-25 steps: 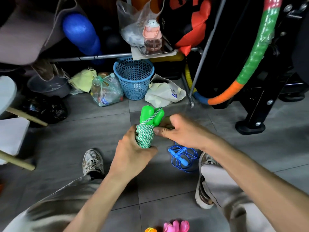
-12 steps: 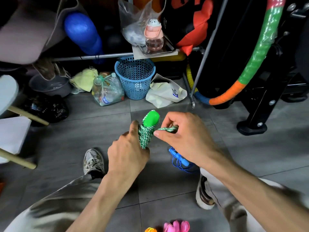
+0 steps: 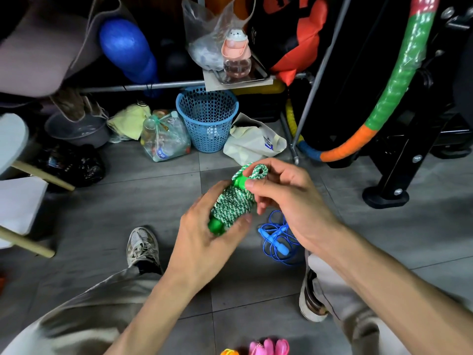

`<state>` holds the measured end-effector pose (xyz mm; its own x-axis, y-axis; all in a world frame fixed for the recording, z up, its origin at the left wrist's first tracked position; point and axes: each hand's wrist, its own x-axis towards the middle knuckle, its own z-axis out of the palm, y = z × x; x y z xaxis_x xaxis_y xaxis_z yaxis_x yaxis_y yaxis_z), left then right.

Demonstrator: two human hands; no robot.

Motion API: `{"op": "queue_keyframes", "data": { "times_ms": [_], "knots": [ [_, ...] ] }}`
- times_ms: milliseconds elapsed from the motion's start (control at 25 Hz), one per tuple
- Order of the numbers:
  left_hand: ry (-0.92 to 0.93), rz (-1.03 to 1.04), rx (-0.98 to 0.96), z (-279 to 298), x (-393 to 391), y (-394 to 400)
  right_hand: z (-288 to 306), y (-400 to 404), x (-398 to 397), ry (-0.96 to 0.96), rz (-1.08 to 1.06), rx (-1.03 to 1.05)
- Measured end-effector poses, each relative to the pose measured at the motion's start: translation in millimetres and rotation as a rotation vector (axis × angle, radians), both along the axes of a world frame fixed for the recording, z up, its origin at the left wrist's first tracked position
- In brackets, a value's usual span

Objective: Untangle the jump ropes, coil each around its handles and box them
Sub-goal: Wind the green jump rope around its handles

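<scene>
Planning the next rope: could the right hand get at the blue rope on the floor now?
Probably not yet: the right hand pinches the green rope's end loop. The blue rope lies uncovered just below it.

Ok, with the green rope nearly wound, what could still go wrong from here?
1. The last loop of the green rope is only pinched by the right hand; if it slips, the coil could loosen.
2. The left hand grips the bundle near its lower end, so wraps might slide off the handles.
3. The blue rope lies tangled on the floor right beside a shoe and could get stepped on.
</scene>
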<state>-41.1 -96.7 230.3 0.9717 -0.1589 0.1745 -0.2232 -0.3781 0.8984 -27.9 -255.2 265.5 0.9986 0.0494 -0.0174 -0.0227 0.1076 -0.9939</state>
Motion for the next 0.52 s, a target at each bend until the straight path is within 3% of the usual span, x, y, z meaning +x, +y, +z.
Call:
{"op": "queue_keyframes", "data": {
  "times_ms": [80, 200, 360, 520],
  "knots": [
    [0.106, 0.000, -0.227, 2.9, 2.0, 3.3, -1.3, 0.6, -0.2, 0.008, 0.025, 0.013],
    [0.223, -0.013, -0.292, 5.3, 10.7, 9.1, -7.2, 5.2, -3.2, 0.011, 0.057, -0.033],
    [0.193, 0.027, -0.157, 6.5, 17.8, 20.2, -16.3, 10.7, -4.1, 0.011, 0.020, -0.042],
    [0.056, 0.079, 0.056, 2.4, 14.3, 21.8, -29.2, 18.2, -5.7, -0.111, -0.029, -0.263]
  ]
}}
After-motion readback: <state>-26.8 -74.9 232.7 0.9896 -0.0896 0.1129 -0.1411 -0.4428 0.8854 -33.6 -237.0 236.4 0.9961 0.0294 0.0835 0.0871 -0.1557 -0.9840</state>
